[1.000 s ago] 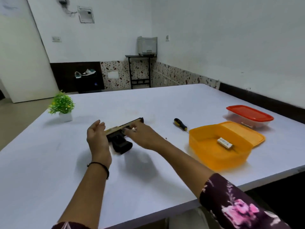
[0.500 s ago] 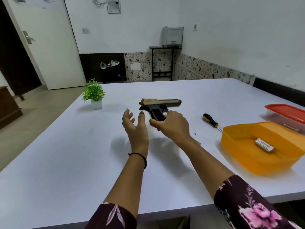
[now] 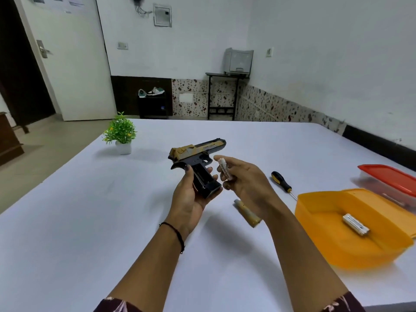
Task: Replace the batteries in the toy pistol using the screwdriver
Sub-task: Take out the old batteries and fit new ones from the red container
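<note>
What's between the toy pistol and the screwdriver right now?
In the head view, the right hand is there, pinching a white battery beside the toy pistol, with the screwdriver lying beyond.

One toy pistol (image 3: 198,152), left of the orange box (image 3: 337,251); one screwdriver (image 3: 281,182) beside that box; one red-lidded box (image 3: 389,180) behind it; two loose batteries left of it, a held battery (image 3: 225,171) and a lying battery (image 3: 247,213); one battery pack (image 3: 355,224) inside it; one potted plant (image 3: 120,134) far left of it; two hands, left hand (image 3: 189,194) and right hand (image 3: 245,183).
</note>
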